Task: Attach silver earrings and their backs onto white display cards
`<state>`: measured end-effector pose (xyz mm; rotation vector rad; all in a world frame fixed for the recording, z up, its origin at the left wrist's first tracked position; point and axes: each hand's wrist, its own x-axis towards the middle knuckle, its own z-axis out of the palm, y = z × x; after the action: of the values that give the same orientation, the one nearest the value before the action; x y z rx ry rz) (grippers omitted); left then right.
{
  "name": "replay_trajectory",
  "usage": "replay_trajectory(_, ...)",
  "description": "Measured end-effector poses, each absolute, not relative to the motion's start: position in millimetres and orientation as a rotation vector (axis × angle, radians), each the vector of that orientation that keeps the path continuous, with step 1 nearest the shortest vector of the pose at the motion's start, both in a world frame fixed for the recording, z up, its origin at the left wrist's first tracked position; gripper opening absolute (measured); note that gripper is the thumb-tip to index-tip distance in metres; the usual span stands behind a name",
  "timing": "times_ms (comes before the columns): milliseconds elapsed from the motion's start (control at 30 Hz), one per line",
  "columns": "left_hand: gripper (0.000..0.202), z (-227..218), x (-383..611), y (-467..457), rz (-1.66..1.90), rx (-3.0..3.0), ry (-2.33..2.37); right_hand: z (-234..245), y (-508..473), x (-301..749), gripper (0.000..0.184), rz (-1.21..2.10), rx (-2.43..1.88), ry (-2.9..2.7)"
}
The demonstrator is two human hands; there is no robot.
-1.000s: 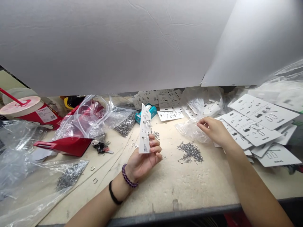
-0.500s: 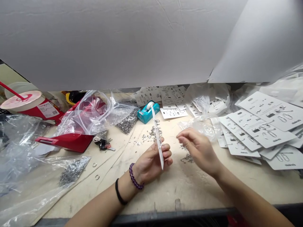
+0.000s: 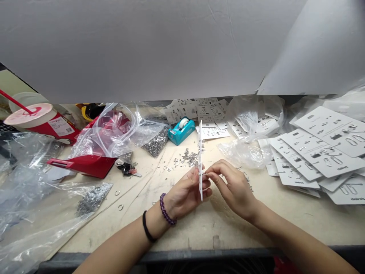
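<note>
My left hand (image 3: 186, 194) is closed on a white earring card (image 3: 200, 160), which stands upright and almost edge-on to me. Small silver pieces stick out from the card's right side. On that side my right hand (image 3: 232, 186) pinches a tiny silver earring (image 3: 204, 174) between thumb and forefinger, touching or nearly touching the card; its exact shape is too small to tell. Behind the card lies a loose heap of small silver parts (image 3: 189, 156). More metal pieces (image 3: 248, 182) lie partly hidden behind my right hand.
Overlapping filled earring cards (image 3: 322, 152) lie at right, with others at the back. A teal tape dispenser (image 3: 181, 131) stands mid-table. Leftward are a red scoop (image 3: 85, 165), keys (image 3: 128, 169), a bag of silver parts (image 3: 94, 199) and a red cup (image 3: 57, 123).
My right hand has moved left, bringing its pinched fingers from beside the card to its right side. The card has turned from slightly tilted to upright.
</note>
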<state>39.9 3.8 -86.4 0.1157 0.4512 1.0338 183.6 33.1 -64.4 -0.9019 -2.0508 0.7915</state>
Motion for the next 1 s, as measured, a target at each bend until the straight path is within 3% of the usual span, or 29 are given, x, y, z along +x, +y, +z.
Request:
replay_trajectory(533, 0.013, -86.7, 41.1, 3.7, 1.04, 0.198, 0.538, -65.0, 32.5, 182.8, 0.01, 0.7, -0.883, -2.094)
replay_trajectory(833, 0.018, -85.5, 44.5, 3.9, 1.103, 0.32, 0.598, -64.6, 33.7, 183.7, 0.016, 0.389, -0.812, -2.228)
replay_trajectory(1000, 0.02, -87.2, 43.5, 4.3, 1.06, 0.304, 0.6, -67.1, 34.4, 181.3, 0.015, 0.617, -0.855, -2.144)
